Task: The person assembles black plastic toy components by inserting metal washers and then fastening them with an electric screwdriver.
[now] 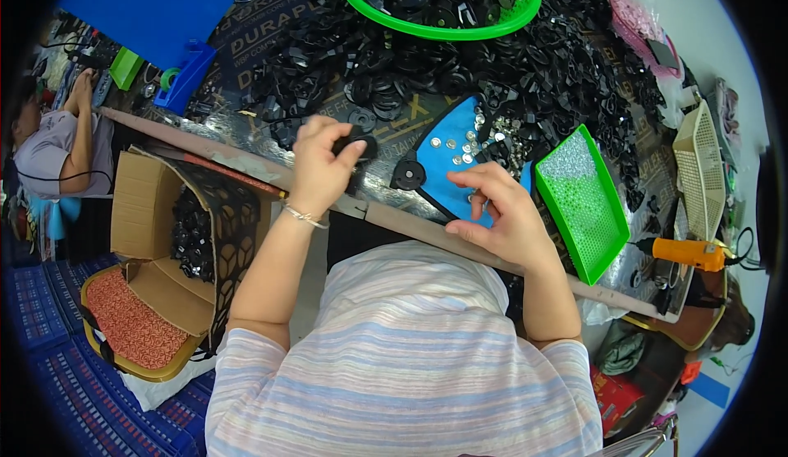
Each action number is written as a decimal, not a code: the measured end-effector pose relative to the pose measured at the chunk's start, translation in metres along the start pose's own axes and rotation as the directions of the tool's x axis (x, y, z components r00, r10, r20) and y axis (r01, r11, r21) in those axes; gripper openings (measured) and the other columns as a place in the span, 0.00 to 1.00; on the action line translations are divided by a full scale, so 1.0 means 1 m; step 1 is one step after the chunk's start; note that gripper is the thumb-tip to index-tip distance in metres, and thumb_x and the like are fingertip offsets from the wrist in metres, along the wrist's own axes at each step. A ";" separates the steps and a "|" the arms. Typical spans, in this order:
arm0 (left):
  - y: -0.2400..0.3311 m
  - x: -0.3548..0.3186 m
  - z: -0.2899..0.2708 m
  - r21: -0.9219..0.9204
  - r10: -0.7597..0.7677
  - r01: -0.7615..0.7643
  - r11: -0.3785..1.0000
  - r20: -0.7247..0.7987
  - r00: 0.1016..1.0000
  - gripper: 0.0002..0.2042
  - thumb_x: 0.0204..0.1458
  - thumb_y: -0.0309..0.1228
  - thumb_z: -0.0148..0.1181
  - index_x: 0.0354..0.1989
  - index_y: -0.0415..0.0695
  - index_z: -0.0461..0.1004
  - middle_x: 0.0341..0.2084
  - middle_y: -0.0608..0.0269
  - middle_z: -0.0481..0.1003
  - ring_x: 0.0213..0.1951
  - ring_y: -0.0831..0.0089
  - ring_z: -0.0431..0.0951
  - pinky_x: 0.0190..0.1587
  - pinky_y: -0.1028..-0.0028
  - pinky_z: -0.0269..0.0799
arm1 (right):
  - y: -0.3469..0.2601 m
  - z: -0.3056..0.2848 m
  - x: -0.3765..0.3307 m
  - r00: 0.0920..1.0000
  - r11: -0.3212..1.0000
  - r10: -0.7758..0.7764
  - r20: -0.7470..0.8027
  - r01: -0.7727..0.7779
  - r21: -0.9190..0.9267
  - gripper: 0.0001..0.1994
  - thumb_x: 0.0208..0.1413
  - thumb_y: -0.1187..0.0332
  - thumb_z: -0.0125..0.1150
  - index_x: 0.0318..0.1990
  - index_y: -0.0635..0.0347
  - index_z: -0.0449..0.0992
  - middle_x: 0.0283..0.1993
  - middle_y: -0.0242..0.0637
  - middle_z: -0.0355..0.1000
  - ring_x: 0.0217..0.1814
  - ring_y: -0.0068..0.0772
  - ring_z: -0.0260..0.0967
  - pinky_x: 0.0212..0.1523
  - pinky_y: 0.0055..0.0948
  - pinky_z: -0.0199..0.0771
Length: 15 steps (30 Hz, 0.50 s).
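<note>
My left hand (320, 165) is closed on a small round black plastic part (359, 142) above the table's near edge; the fingers are slightly blurred. A bracelet circles that wrist. To the right, my right hand (502, 211) hovers over a blue sheet (447, 149), fingers loosely bent and thumb apart, with nothing visible between them. Another black part with a round hub (408, 174) lies on the sheet's left edge, between my hands. Several small round silvery metal pieces (468, 146) are scattered on the sheet, just beyond my right hand.
Black plastic parts (328, 71) heap across the far table, around a filled green basket (439, 33). A green tray (584, 211) with tiny silvery pieces and an orange power tool (689, 253) are at right. A blue tape dispenser (185, 79), an open carton (156, 211) and another person (70, 141) are at left.
</note>
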State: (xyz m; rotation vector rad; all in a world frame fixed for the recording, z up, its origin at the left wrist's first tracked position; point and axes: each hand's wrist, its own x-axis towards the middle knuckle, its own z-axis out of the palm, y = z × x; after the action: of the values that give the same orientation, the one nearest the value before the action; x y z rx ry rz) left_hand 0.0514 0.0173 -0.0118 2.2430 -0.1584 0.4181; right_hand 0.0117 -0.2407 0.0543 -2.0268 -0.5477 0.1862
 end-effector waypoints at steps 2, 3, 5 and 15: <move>-0.005 0.000 0.013 -0.031 -0.098 0.101 0.994 0.104 0.990 0.13 0.36 0.31 0.65 0.31 0.40 0.74 0.27 0.61 0.72 0.37 0.64 0.70 0.41 0.67 0.62 | 0.000 0.001 -0.001 1.000 1.000 -0.002 -0.005 0.002 -0.013 0.28 0.30 0.76 0.71 0.46 0.58 0.71 0.40 0.32 0.65 0.25 0.17 0.60 0.24 0.16 0.60; 0.000 -0.001 0.016 0.030 -0.119 0.116 0.993 0.134 0.984 0.13 0.37 0.32 0.64 0.32 0.41 0.74 0.26 0.62 0.72 0.36 0.65 0.70 0.44 0.65 0.57 | 0.001 0.000 -0.002 1.000 1.000 0.009 -0.011 -0.010 -0.027 0.28 0.30 0.76 0.71 0.46 0.59 0.71 0.40 0.33 0.65 0.25 0.17 0.60 0.24 0.16 0.60; 0.009 -0.004 0.020 0.182 -0.054 0.038 0.982 0.086 0.995 0.14 0.38 0.33 0.64 0.34 0.42 0.73 0.26 0.64 0.72 0.36 0.65 0.70 0.47 0.63 0.52 | 0.002 -0.002 -0.003 1.000 0.999 0.017 0.000 -0.017 -0.049 0.28 0.30 0.77 0.70 0.47 0.59 0.71 0.39 0.34 0.66 0.24 0.17 0.60 0.24 0.16 0.61; -0.007 0.020 -0.007 0.474 0.192 -0.110 0.873 -0.126 0.973 0.12 0.40 0.32 0.61 0.34 0.45 0.71 0.32 0.62 0.69 0.41 0.63 0.66 0.48 0.63 0.51 | 0.012 -0.008 -0.010 0.991 0.992 0.119 -0.064 -0.121 -0.031 0.26 0.32 0.82 0.66 0.45 0.61 0.71 0.37 0.34 0.67 0.22 0.16 0.60 0.24 0.15 0.61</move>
State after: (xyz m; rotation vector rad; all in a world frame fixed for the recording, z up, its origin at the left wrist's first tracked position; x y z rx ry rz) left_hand 0.0705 0.0283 -0.0054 2.6601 -0.1576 0.8022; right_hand 0.0094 -0.2565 0.0473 -2.0933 -0.3929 0.1868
